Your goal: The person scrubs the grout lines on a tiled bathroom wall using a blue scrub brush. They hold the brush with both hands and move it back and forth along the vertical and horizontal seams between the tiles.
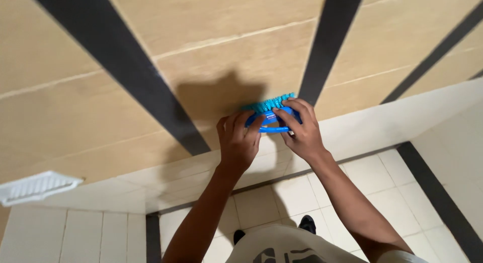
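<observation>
Scrub brush [271, 114], blue with teal bristles, is the thing you are working with, but take the scene from the biggest piece down. The tiled wall [216, 56] fills most of the view, tan with dark stripes running across it, and the brush is pressed bristles-first against it, just beside one dark stripe. Below the brush the wall turns to pale tiles and meets the white floor [297, 197], where your shoes show. Far to the left of the brush, a white slatted soap rack [35, 187] juts from the wall.

Your left hand [239, 142] is clamped on the brush's left end, fingers curled over the handle loop. Your right hand [299, 129] is clamped on its right end, fingertips hooked over the top.

Judging from this, the risk is slip: both hands grip by the fingertips with arms stretched out, so hard pressure on smooth tile could make the brush skid and your knuckles hit the wall. If the floor is wet, leaning in this far could also cost you your footing.
</observation>
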